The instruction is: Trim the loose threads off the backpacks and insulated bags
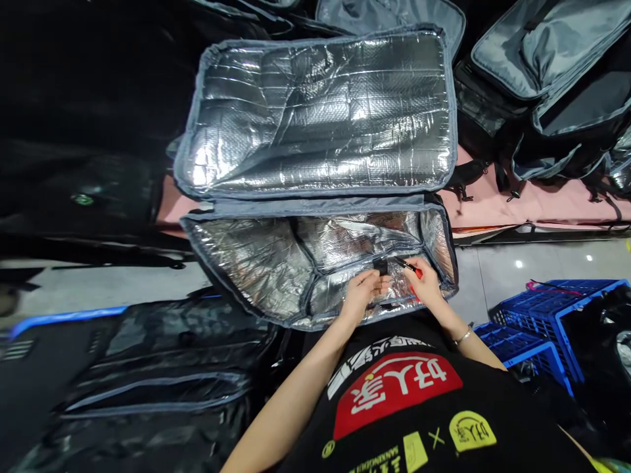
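— Where's the insulated bag (320, 125)?
— Middle of the frame, foil lining (256, 256) exposed.
— And the fingers?
— Right hand (426, 287): closed round a red-handled tool (419, 272). Left hand (362, 291): pinching a black tab (381, 266). Best keep it taut, tool clear of the foil.

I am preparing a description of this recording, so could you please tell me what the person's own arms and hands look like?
The left hand and right hand show no gloves, and no sleeve covers the visible forearms. A silvery band circles the right wrist; it is too small to tell whether bracelet or watch.
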The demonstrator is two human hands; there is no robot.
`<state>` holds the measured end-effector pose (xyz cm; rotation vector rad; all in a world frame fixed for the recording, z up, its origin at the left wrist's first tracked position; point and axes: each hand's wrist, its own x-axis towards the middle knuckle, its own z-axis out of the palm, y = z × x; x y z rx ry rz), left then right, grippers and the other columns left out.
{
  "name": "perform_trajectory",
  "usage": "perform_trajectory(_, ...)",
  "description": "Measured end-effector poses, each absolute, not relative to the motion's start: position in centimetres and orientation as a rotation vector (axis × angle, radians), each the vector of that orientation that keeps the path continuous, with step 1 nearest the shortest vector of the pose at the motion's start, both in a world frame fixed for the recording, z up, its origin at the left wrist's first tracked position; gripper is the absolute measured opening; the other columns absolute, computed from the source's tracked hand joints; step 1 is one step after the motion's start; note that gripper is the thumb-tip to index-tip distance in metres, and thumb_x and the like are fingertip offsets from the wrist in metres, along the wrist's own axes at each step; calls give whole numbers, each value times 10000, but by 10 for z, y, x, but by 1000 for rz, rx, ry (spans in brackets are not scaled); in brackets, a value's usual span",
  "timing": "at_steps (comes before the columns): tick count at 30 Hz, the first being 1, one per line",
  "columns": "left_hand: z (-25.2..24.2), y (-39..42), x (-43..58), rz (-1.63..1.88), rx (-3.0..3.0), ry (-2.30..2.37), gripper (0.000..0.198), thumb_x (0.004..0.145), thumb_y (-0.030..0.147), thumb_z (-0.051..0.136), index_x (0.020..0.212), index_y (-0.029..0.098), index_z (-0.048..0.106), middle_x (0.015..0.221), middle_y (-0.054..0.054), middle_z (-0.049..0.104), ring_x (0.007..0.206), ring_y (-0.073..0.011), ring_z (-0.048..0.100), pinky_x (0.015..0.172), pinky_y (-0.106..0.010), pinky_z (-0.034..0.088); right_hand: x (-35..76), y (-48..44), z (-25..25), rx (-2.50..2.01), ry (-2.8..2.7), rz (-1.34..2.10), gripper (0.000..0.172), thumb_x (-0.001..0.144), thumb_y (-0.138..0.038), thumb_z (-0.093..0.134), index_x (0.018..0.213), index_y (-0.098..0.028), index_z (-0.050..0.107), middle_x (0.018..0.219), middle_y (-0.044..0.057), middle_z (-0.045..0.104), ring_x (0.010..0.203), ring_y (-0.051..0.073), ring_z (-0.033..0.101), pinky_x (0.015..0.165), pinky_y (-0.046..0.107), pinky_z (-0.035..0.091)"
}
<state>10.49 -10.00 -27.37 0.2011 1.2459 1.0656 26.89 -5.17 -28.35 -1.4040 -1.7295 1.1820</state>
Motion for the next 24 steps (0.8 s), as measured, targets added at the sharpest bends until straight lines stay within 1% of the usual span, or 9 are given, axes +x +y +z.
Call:
perform_trajectory(4, -270, -102, 99, 1113, 202, 1230, 420, 714, 494, 593, 905, 125, 654, 994, -144, 689, 852, -226, 658, 692, -318, 526, 279, -53, -273, -1262, -1730, 1438, 266, 778, -347, 556, 982, -184, 606, 803, 15, 606, 726, 147, 574, 694, 273, 483)
perform_trajectory(7, -274, -105, 100, 1119, 246, 1270, 386, 648, 389, 691, 947, 146, 671, 948, -106, 703, 841, -219, 655, 680, -300, 519, 281, -58, -264, -1030, -1799, 1873, 468, 592, -368, 740, 1008, -192, 618, 665, -45, 518, 569, 104, 471, 559, 230, 440)
perform_trajectory(9, -279, -108, 103, 1108, 294, 1302, 372, 611, 303, 720, 951, 157, 681, 878, -83, 712, 815, -213, 654, 677, -296, 514, 278, -62, -261, -915, -1804, 2062, 481, 515, -374, 787, 932, -185, 639, 638, -53, 492, 554, 97, 437, 540, 225, 417)
perform_trajectory(12, -285, -109, 108, 1092, 376, 1341, 310, 602, 221, 704, 908, 175, 701, 843, -63, 714, 818, -207, 646, 727, -307, 508, 268, -64, -266, -1105, -1760, 1875, 287, 607, -416, 720, 712, -170, 617, 577, -50, 466, 526, 93, 409, 520, 224, 386)
perform_trajectory(15, -284, -108, 111, 1066, 462, 1341, 280, 608, 174, 679, 887, 183, 710, 865, -55, 714, 868, -208, 632, 789, -312, 494, 256, -63, -278, -1301, -1706, 1641, 269, 683, -409, 646, 616, -176, 529, 548, -62, 412, 509, 87, 374, 513, 220, 358)
perform_trajectory(17, -278, -108, 111, 1044, 509, 1327, 265, 632, 182, 662, 893, 181, 708, 875, -57, 711, 874, -208, 629, 804, -318, 491, 251, -61, -287, -1351, -1703, 1589, 245, 674, -379, 654, 638, -180, 517, 552, -72, 389, 512, 87, 362, 518, 219, 347)
perform_trajectory(20, -263, -115, 107, 1009, 537, 1342, 309, 661, 228, 657, 964, 177, 681, 862, -65, 704, 782, -201, 641, 736, -326, 511, 248, -61, -295, -1422, -1710, 1524, 226, 654, -348, 674, 741, -181, 549, 557, -78, 403, 516, 94, 372, 525, 224, 342)
perform_trajectory(22, -249, -128, 99, 1000, 534, 1382, 357, 679, 272, 661, 1025, 185, 648, 893, -71, 697, 742, -196, 646, 693, -320, 518, 249, -62, -296, -1455, -1706, 1493, 220, 680, -348, 647, 787, -180, 554, 562, -72, 425, 520, 102, 388, 535, 232, 350)
perform_trajectory(24, -233, -149, 86, 1024, 580, 1519, 317, 725, 336, 635, 1011, 198, 638, 885, -63, 692, 702, -176, 643, 674, -293, 514, 251, -63, -295, -1471, -1699, 1483, 200, 710, -357, 608, 784, -181, 549, 567, -64, 438, 522, 107, 399, 538, 238, 358)
